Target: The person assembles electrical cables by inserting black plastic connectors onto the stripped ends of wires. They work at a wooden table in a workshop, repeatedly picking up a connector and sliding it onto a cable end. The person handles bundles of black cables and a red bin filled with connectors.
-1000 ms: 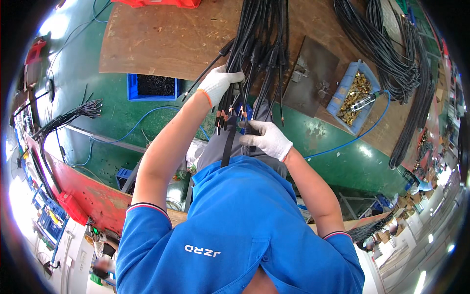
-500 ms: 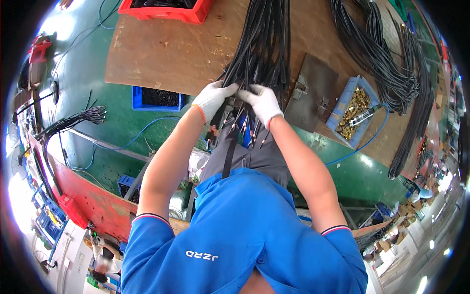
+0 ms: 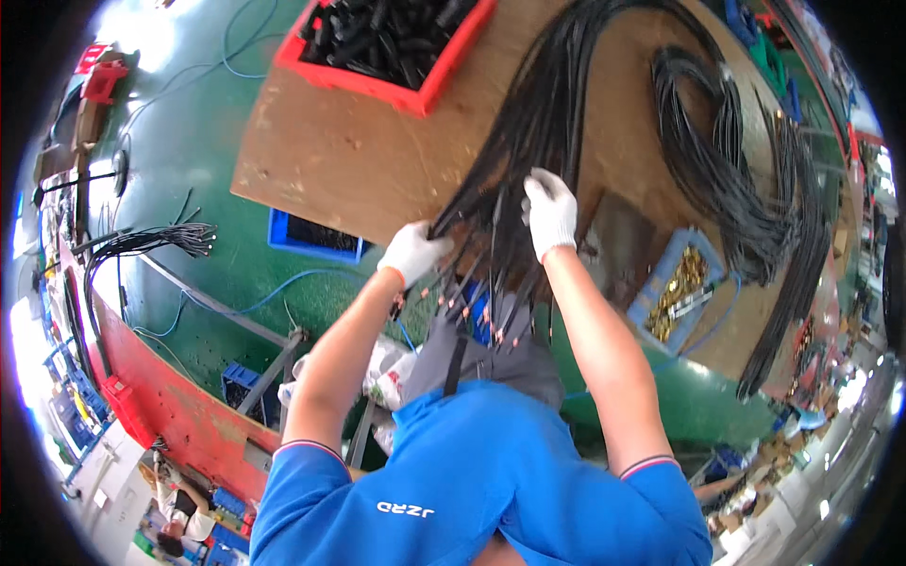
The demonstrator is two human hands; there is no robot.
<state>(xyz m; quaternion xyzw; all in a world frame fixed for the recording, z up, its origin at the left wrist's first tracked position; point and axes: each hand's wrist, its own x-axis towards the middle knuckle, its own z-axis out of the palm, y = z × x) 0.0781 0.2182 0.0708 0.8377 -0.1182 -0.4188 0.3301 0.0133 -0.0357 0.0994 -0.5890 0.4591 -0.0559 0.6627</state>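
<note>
A thick bundle of black cables runs down the brown table and hangs over its near edge. Bare copper-coloured tips show at the lower ends, above my lap. My left hand, in a white glove, is closed on cables at the bundle's left side. Further up and to the right, my gloved right hand lies over the bundle with bent fingers, closed on cable there. Its fingertips are partly blurred, and how many cables it holds is hidden.
A red bin of black parts stands at the table's far left. On the right are a dark plate, a blue tray of brass-coloured pieces with a tool on it, and coiled black cables. Below the table's left edge sits a blue bin.
My hands have moved apart: the right one up and to the right, the left one slightly down. The cable ends have spread out. The view has shifted, showing more of the red bin.
</note>
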